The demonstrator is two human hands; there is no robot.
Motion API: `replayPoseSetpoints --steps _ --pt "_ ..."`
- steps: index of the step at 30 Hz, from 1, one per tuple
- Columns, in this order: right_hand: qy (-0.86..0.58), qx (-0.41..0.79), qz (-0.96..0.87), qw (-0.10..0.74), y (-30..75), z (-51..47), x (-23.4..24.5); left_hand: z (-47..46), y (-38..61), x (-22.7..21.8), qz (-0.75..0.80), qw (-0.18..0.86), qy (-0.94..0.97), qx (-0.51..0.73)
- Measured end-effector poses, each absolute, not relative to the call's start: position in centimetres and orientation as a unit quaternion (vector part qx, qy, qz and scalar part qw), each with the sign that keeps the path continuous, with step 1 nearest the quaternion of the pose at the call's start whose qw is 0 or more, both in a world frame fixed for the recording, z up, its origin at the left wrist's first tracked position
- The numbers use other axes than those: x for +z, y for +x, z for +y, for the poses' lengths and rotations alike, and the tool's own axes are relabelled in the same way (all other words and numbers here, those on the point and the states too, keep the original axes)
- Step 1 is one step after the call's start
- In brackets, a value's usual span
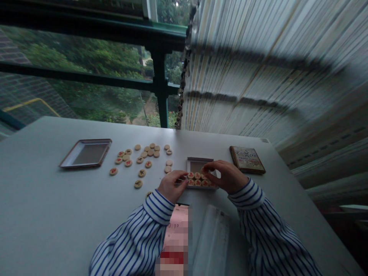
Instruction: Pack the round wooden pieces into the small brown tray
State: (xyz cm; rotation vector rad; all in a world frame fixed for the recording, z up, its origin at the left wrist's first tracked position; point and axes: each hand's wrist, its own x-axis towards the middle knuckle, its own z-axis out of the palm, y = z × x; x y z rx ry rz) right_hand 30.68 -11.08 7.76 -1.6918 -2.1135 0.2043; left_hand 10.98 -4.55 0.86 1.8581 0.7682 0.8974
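White table point(71, 211), with the open box point(198, 166) as landmark. A shallow tray point(93, 154) lies well left of the box; a decorated case point(247, 160) lies to its right. At the box's left end, the left hand point(171, 186) holds thumb and index finger apart; contact with the wall cannot be told. Over the box, the right hand point(225, 176) appears to pinch a disc point(202, 171). Red-marked discs point(197, 183) form rows in the box's near half; loose discs point(150, 153) lie scattered to its left. Step in hand, as judged: seating a disc in the farther row, which calls for lowering it flat, then releasing gently.
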Motion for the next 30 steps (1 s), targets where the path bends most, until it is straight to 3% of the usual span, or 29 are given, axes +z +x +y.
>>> replayPoseSetpoints --steps 30 --pt "-0.7 0.083 -0.709 0.015 32.7 -11.1 6.1 -4.1 10.9 0.0 0.271 0.307 0.858 0.311"
